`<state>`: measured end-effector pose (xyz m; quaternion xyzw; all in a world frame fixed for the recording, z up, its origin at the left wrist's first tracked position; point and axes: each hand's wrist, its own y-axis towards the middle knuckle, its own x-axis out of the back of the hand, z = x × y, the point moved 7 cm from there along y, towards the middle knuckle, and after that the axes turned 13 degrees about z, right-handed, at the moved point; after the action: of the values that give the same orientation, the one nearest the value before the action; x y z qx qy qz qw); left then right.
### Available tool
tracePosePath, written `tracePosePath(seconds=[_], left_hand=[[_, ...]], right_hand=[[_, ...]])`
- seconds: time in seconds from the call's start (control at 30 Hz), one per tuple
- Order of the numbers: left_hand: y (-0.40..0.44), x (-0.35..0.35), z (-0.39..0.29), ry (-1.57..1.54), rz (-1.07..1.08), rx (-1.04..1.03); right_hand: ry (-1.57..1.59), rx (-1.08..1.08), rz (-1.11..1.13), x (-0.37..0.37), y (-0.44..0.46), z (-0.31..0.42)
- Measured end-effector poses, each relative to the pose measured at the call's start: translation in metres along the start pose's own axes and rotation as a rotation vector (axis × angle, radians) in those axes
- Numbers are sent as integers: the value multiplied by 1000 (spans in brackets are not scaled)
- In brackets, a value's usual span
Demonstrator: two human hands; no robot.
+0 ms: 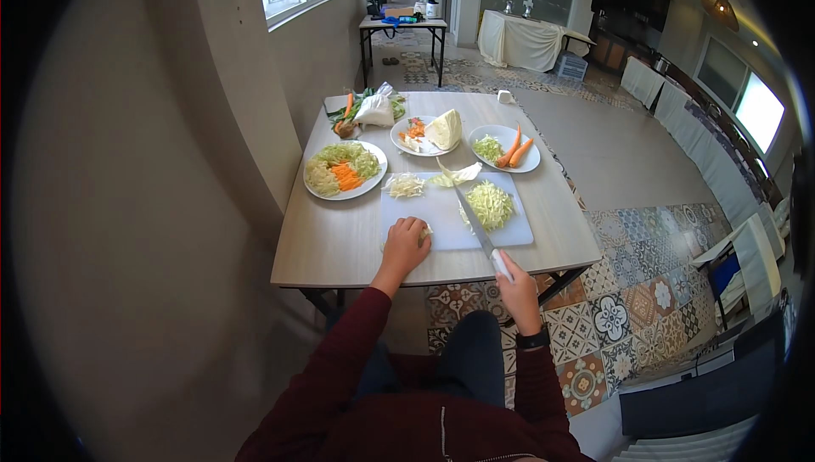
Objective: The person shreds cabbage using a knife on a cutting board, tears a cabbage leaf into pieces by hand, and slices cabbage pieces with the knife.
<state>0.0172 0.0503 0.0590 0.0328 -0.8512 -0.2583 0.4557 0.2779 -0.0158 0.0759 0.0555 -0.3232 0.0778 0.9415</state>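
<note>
My right hand (pixel 516 284) grips the white handle of a kitchen knife (pixel 481 230), whose blade points forward along the left side of a shredded green cabbage heap (pixel 491 206). On the left part of the white cutting board (pixel 441 216), my left hand (pixel 407 244) rests with its fingers curled around pale cabbage shreds (pixel 428 230); most of what is under the fingers is hidden. A smaller pile of pale shreds (pixel 405 184) lies at the board's back left. A loose cabbage leaf (pixel 458 174) sits at the back edge.
A plate of shredded vegetables (pixel 311 175) stands left of the board. Behind are a plate with a cabbage wedge (pixel 444 130) and another with carrots (pixel 520 155). A plastic bag (pixel 374 112) and whole vegetables lie at the back left. The wall (pixel 229 123) runs close on the left.
</note>
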Motion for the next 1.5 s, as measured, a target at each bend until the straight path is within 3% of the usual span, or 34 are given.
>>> tracePosePath(seconds=[0.03,0.17,0.27,0.37,0.47,0.77,0.97,1.27,1.5], left_hand=[[0,0,-1,0,-4,1],[-1,0,0,2,-3,2],[-1,0,0,9,-5,3],[-1,0,0,-11,-33,-7],[-1,2,2,-56,-26,70],[-2,-3,7,-40,-81,-56],[-1,-2,1,44,30,-10],[-1,-2,-2,55,22,-17],[-1,-1,-4,52,28,-16]], right_hand=[[182,-78,51,0,2,-5],[208,-104,22,5,7,-20],[118,-110,-2,9,2,-12],[-19,82,-115,-1,2,-20],[15,86,-69,-3,-13,11],[-38,99,90,-20,-35,36],[-14,145,67,-24,-42,49],[-84,185,63,-29,-44,54],[-297,109,80,-36,-46,51]])
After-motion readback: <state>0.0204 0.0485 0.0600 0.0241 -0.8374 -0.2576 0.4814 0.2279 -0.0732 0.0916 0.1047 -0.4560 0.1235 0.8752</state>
